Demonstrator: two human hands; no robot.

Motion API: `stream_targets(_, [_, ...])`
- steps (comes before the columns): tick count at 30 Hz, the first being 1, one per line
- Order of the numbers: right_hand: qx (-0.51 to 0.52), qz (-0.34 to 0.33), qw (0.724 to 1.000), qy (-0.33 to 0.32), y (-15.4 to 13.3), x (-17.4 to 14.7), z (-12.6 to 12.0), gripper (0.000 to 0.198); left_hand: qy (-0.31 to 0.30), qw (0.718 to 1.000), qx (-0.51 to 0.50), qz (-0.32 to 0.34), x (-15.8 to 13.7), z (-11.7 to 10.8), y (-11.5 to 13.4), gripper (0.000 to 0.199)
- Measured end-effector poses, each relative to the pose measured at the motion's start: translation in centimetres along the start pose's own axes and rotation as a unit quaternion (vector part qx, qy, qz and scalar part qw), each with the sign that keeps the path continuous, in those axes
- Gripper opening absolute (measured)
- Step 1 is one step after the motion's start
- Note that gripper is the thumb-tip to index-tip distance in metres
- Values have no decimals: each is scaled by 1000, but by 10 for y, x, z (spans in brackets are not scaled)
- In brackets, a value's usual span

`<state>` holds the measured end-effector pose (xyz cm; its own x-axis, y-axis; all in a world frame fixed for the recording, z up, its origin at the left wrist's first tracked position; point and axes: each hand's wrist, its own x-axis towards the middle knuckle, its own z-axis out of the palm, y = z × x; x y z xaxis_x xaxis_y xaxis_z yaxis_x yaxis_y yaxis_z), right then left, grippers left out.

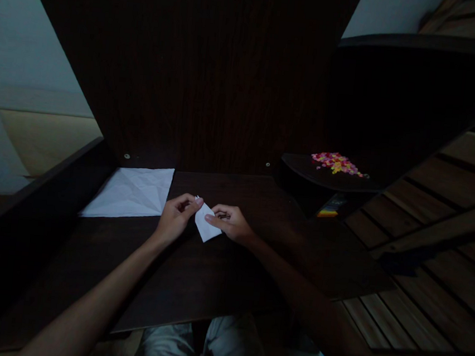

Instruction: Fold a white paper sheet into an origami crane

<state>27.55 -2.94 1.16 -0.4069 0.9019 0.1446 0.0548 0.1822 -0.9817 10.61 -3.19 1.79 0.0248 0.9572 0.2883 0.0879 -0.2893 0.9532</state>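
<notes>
A small piece of folded white paper [204, 229] is held up between my two hands over the dark desk. My left hand [176, 214] pinches its upper left corner between thumb and fingers. From the other side my right hand [233, 222] grips it, the thumb lying flat on its face and the fingers curled behind. The paper has straight folded edges and a point at the bottom. Left of my hands, creased white sheets [135, 190] lie flat on the desk.
The dark wooden desk [160, 282] has a tall back panel [214, 75] and a raised left side [43, 187]. At the right, a small corner shelf [301, 167] bears a heap of pink, red and yellow bits [335, 163]. A yellow-edged item [329, 212] sits beneath it.
</notes>
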Motion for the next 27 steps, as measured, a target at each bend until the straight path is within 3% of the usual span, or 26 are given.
stream_targets(4, [14,19,999,29,3,1,0,31,28,999,-27,-17,1,1,2,28])
stream_targets(12, [56,-18,988,141,10,8,-3,35,-84,990,-95,-65,-5,10,0,48])
stream_targets(19, [74,-35,988,132,12,7,-4,32,-71,991,-106,-29,-6,10,0,40])
stream_targets(23, [92,-62,985,134,13,6,-4,52,-64,992,-109,-16,-6,10,-1,39])
stream_targets(27, [78,-89,986,114,13,5,-4,50,-62,992,-107,-7,-6,10,1,42])
